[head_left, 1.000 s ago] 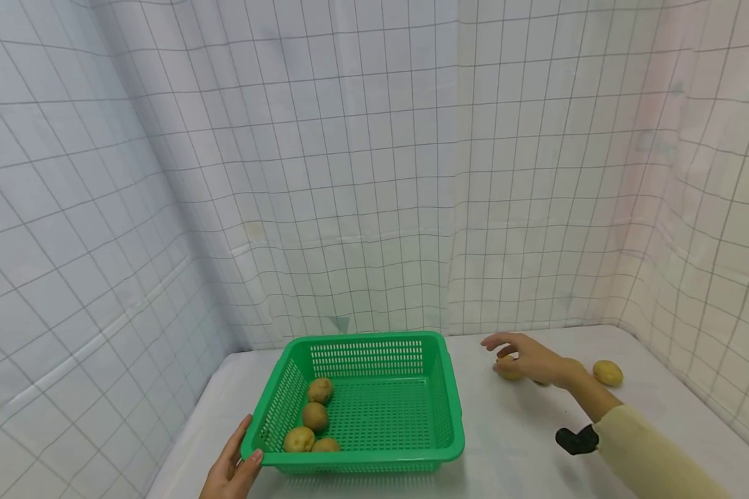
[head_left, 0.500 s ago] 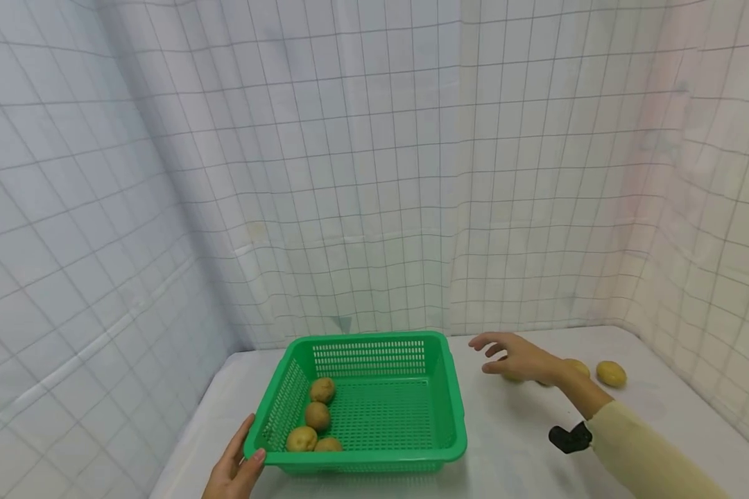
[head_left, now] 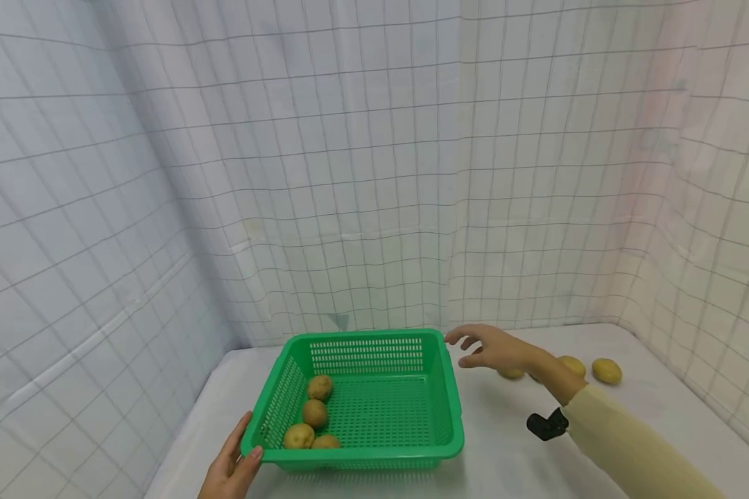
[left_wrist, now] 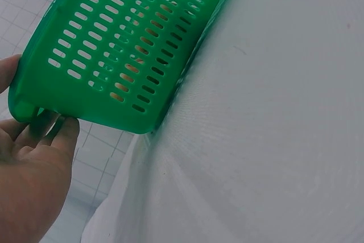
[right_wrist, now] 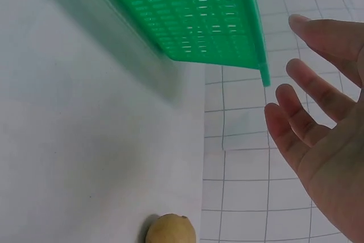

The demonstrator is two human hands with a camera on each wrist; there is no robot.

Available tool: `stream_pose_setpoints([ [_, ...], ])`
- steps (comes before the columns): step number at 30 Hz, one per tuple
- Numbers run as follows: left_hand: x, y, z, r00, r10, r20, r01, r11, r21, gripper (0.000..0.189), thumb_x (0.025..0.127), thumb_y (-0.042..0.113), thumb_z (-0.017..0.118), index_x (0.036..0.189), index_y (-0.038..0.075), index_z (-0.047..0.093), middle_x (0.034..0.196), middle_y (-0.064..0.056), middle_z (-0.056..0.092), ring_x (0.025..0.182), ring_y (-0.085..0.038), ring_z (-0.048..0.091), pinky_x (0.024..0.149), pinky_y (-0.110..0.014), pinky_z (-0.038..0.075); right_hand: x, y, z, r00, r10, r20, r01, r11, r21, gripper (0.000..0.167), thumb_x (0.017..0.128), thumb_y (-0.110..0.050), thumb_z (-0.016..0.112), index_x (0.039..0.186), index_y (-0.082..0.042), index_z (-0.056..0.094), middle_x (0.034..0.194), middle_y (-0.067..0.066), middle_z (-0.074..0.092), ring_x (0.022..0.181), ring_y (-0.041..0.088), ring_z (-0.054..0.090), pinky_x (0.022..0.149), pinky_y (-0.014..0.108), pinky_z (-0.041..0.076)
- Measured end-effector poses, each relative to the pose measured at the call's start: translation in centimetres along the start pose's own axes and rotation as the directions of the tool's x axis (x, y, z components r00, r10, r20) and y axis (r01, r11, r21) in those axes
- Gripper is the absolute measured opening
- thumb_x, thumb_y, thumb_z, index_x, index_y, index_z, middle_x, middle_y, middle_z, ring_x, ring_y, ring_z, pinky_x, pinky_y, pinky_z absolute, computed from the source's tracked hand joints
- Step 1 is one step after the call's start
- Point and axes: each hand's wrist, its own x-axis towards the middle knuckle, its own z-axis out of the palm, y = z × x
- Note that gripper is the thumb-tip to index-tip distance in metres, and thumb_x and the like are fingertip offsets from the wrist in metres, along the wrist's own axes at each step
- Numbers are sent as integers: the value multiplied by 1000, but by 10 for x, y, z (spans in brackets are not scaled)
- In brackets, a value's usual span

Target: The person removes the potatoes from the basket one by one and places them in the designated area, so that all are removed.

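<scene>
A green plastic basket (head_left: 374,454) with slotted walls sits on the white table, several potatoes (head_left: 315,414) along its left side. At its near left corner my left hand (head_left: 227,468) holds the rim, thumb on top; in the left wrist view the fingers (left_wrist: 67,135) reach under that rim. My right hand (head_left: 489,346), holding nothing, hovers beside the far right corner, its fingers relaxed and spread in the right wrist view. Behind it on the table lie loose potatoes (head_left: 607,371), one of them (right_wrist: 170,230) also visible in the right wrist view; the forearm partly hides others.
White sheets with a dark grid (head_left: 362,208) hang as walls behind and on both sides of the table (head_left: 505,443). A black strap piece (head_left: 546,424) juts from the right sleeve (head_left: 624,433).
My right hand has moved left from over the loose potatoes to the basket's far right corner. The left hand keeps its hold and the basket stays put.
</scene>
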Motion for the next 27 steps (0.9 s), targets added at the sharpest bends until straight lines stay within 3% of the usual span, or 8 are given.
stream_pose_setpoints([
  [3,2,-2,1,1000,4,1,-4,1000,-23,82,109,20,57,164,-4,0,164,-36,5,123,1,49,92,-16,47,4,-7,1,1000,-17,19,17,1000,2,44,100,-14,71,140,-2,60,138,14,59,121,38,56,96,47,55],
  [5,2,-2,0,1000,9,1,-9,999,-32,82,109,19,57,164,-4,0,164,-37,4,110,19,45,91,-14,47,8,-12,2,999,-32,34,32,999,3,43,100,-10,70,140,0,59,140,18,58,122,41,55,97,48,55],
  [12,1,-1,0,1000,2,-1,-2,1000,-27,82,109,21,57,164,-3,1,164,-36,4,108,20,44,92,-15,47,21,-24,6,996,-65,69,66,998,-16,41,99,-9,70,139,-8,61,141,13,58,124,39,56,97,44,54],
  [21,2,-3,1,998,56,33,-52,994,-98,83,109,15,56,162,-6,-4,162,-39,-1,111,19,45,91,-13,46,39,-39,16,989,-85,125,88,996,-15,44,99,-11,71,141,-9,61,141,10,60,123,40,55,96,38,55],
  [27,3,-4,0,999,29,21,-27,995,-96,84,109,17,57,163,-5,-4,163,-37,0,109,20,45,91,-13,46,52,-51,23,983,-97,157,100,995,-10,46,97,-10,72,142,-9,62,142,8,60,123,36,56,96,35,54],
])
